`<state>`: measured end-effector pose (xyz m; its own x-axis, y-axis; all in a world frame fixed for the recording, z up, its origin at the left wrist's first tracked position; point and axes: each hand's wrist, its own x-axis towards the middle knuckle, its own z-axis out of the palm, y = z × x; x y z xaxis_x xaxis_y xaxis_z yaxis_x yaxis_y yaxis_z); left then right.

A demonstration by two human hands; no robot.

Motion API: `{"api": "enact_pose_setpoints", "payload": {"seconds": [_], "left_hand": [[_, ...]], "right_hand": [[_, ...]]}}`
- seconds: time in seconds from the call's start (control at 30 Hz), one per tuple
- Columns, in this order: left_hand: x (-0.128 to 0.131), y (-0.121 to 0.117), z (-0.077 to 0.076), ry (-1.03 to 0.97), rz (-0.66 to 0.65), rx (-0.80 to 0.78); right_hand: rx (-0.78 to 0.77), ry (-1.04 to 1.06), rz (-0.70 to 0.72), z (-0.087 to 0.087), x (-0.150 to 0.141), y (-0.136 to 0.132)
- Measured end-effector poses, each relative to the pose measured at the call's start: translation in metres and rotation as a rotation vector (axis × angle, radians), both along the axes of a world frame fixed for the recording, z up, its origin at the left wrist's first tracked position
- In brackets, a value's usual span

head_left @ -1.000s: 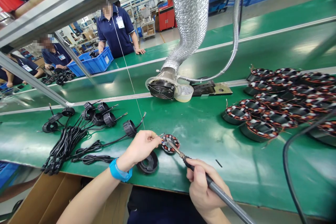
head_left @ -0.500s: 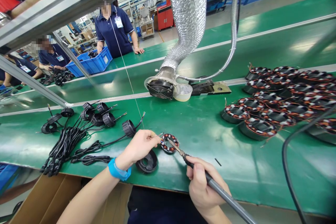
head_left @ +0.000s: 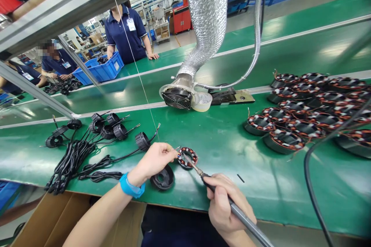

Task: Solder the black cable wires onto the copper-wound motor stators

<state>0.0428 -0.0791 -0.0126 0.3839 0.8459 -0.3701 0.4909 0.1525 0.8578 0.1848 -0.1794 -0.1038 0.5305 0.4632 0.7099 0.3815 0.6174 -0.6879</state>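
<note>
A wound motor stator (head_left: 188,157) with copper-coloured windings is laid flat on a green workbench (head_left: 232,189). A soldering iron (head_left: 243,214) is grasped pen-style in the right hand (head_left: 227,204), with the fingers closed round its handle and its tip held over the near part of the stator. A thin wire (head_left: 176,149) is pinched in the left hand (head_left: 158,162), just left of the stator, and the wire's end is held at the stator's rim. A blue wristband (head_left: 131,185) is worn on the left wrist.

Just below and left of the stator, a black plastic cap (head_left: 162,176) is laid on the bench. Farther left of it, black cables (head_left: 71,166) and round black connector housings (head_left: 120,131) are spread out. To its right, finished-looking wound stators (head_left: 313,117) are set close together in rows. Beyond the stator, a fume extractor fan (head_left: 176,98) is fitted to a foil duct (head_left: 207,11). Farther off, a blue crate (head_left: 100,70) is handled by a co-worker (head_left: 124,32).
</note>
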Motion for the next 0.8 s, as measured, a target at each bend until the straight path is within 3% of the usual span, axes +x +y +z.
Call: {"api": "enact_pose_setpoints", "payload": {"seconds": [0.53, 0.8], "left_hand": [[-0.0016, -0.0004, -0.0027, -0.012, -0.012, 0.012], [-0.0003, -0.0002, -0.0012, -0.023, 0.003, 0.003]], "right_hand": [[-0.082, -0.058, 0.076, -0.0004, 0.002, -0.0021], [-0.092, -0.013, 0.037, -0.0022, 0.0009, -0.0034]]}}
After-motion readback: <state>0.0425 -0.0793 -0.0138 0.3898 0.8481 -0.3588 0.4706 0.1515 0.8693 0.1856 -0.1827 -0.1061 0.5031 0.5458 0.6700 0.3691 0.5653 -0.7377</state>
